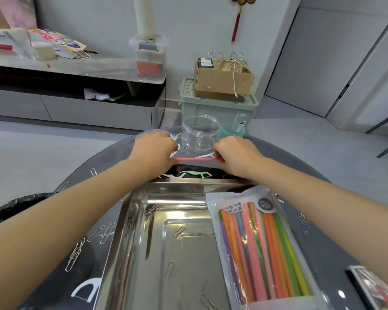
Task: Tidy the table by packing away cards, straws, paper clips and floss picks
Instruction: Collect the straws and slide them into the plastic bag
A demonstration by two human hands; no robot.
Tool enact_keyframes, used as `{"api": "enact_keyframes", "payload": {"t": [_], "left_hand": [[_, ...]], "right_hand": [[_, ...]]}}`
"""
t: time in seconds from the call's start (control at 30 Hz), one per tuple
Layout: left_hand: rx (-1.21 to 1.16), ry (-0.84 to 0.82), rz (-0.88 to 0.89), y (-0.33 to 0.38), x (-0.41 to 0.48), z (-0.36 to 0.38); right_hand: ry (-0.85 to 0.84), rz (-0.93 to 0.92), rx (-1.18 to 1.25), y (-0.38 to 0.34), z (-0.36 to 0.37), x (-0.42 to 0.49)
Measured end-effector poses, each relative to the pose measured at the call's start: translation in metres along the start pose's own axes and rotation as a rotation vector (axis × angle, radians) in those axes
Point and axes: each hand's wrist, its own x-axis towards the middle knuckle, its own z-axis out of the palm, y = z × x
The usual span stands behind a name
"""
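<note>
- I had both hands out at the far side of the table (112, 159), beyond the steel tray (143, 220).
- The left hand (154, 151) pinched one end of a pink straw (196, 159) and the right hand (235, 153) pinched the other. The straw lay level between them, just in front of the clear jar (199, 133).
- I judged the straw to be very light, smooth and easy to kink. Gentle holds near the ends seemed right, with no squeezing at the middle.
- The bag of straws (258, 249) lay on the tray's right side, its open end hidden from me. That looked the likely home for this one.
- Paper clips (180, 230) and a white floss pick (86, 287) lay loose nearer me.
</note>
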Motion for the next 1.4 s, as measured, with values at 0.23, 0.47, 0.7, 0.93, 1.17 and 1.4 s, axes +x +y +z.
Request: {"api": "enact_keyframes", "payload": {"t": [0.23, 0.47, 0.7, 0.93, 1.17, 1.4], "left_hand": [[-0.024, 0.076, 0.047, 0.013, -0.008, -0.028], [-0.277, 0.061, -0.109, 0.033, -0.043, -0.041], [-0.590, -0.008, -0.214, 0.066, -0.050, -0.043], [-0.773, -0.038, -0.294, 0.074, -0.051, -0.041], [-0.894, -0.069, -0.344, 0.082, -0.058, -0.050], [-1.134, -0.089, -0.421, 0.113, -0.063, -0.077]], "right_hand": [[0.321, -0.055, 0.172, 0.022, -0.037, -0.036], [0.123, 0.360, 0.580, 0.061, -0.027, -0.089], [-0.022, 0.425, 0.578, 0.049, 0.005, -0.064], [-0.256, 0.401, 0.456, 0.041, -0.001, -0.050], [-0.139, 0.391, 0.600, 0.047, -0.012, -0.052], [0.298, 0.353, 0.669, 0.072, -0.064, -0.087]]}}
